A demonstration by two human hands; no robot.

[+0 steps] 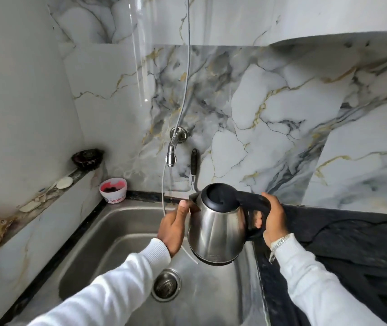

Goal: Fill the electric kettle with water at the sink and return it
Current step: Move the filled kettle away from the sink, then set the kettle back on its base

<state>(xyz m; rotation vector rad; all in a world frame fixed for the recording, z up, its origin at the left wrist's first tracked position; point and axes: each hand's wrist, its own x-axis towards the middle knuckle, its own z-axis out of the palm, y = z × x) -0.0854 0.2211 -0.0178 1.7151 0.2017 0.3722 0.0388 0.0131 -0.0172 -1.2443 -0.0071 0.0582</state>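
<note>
- Both of your hands are on the electric kettle [216, 229], which hangs in the air over the right half of the steel sink [107, 234], above and just right of the drain [166, 285].
- Your right hand [274, 220] is wrapped around the black handle [256, 203] on the kettle's right side, fingers curled through the loop.
- Your left hand [173, 228] lies against the kettle's left side with the fingers hidden behind the body, thumb up beside the spout [194, 203]; it steadies rather than clamps.
- You have the kettle tilted: its base swings toward you and down, its black lid [218, 196] faces up and away, closed.
- Its spout points left and toward the back wall, toward the tap [171, 156].
- Water runs from the tap in a thin stream, landing just left of the spout, beside your left thumb.
- A pink-and-white tub [113, 190] sits in the sink's back left corner, and dark countertop [352, 234] lies to your right.
</note>
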